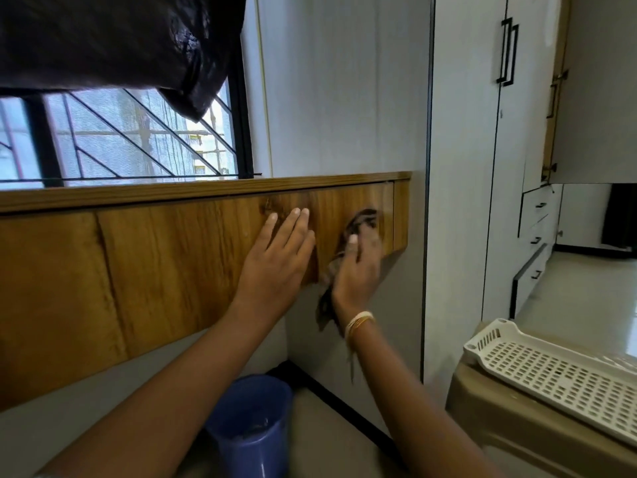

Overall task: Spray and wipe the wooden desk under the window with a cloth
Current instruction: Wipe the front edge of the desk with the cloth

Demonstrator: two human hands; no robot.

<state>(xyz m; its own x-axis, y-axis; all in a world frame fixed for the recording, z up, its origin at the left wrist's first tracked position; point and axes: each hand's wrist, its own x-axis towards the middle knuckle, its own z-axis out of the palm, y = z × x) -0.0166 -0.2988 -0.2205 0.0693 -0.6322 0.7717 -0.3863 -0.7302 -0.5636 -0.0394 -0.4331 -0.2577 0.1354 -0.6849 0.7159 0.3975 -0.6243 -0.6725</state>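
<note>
At centre frame your left hand (275,257) lies flat, fingers straight, steadying the table (155,270) front; your right hand (356,267) grasps the cloth (358,219). Wipe along the grain, pressing evenly to the right edge.
</note>
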